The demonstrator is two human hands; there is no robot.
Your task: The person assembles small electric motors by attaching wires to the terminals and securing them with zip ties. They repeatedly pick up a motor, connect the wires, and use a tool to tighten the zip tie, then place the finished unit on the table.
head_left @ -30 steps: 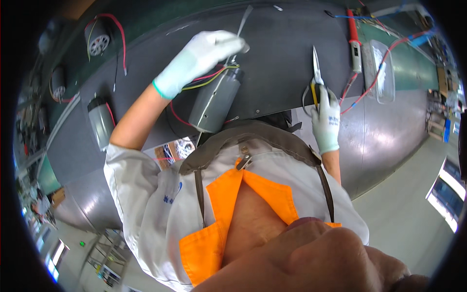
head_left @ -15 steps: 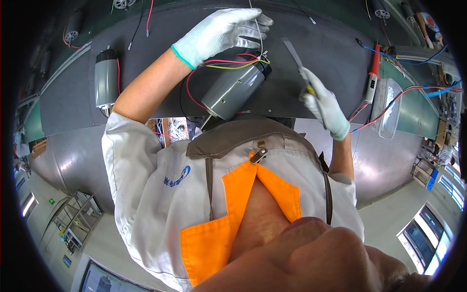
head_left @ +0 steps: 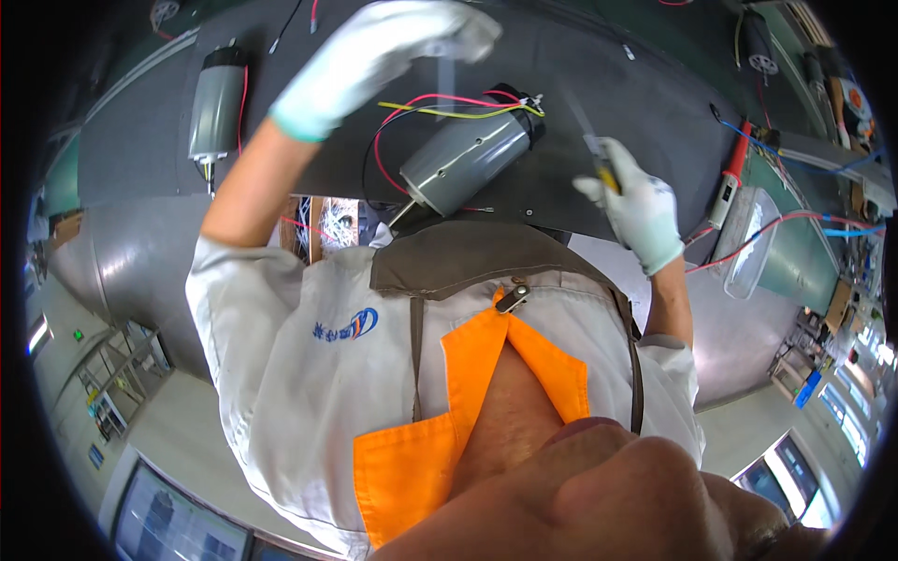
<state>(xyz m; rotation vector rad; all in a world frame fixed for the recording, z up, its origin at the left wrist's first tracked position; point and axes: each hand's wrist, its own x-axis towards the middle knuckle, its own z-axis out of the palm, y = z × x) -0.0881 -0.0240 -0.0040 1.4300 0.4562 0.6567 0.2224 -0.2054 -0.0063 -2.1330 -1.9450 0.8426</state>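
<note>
A grey cylindrical motor lies slanted on the dark mat in front of me, its shaft toward my body. Red, black and yellow-green wires come from its black far end, bunched at a small white tie. Beyond the motor, at the far left, is my left hand, gloved and smeared by motion, its fingers closed on a blurred whitish strip, seemingly a cable tie tail. To the motor's right my gloved right hand grips a utility knife, its thin blade blurred and directed away from me.
Another grey motor stands at the left. At the right are a red-handled tool on a cable, a clear plastic tray and red and blue wires. A box of scraps sits below the bench edge.
My left hand has moved left and away from the motor, and the strip no longer joins it to the wires. My right hand has shifted slightly right, still holding the knife.
</note>
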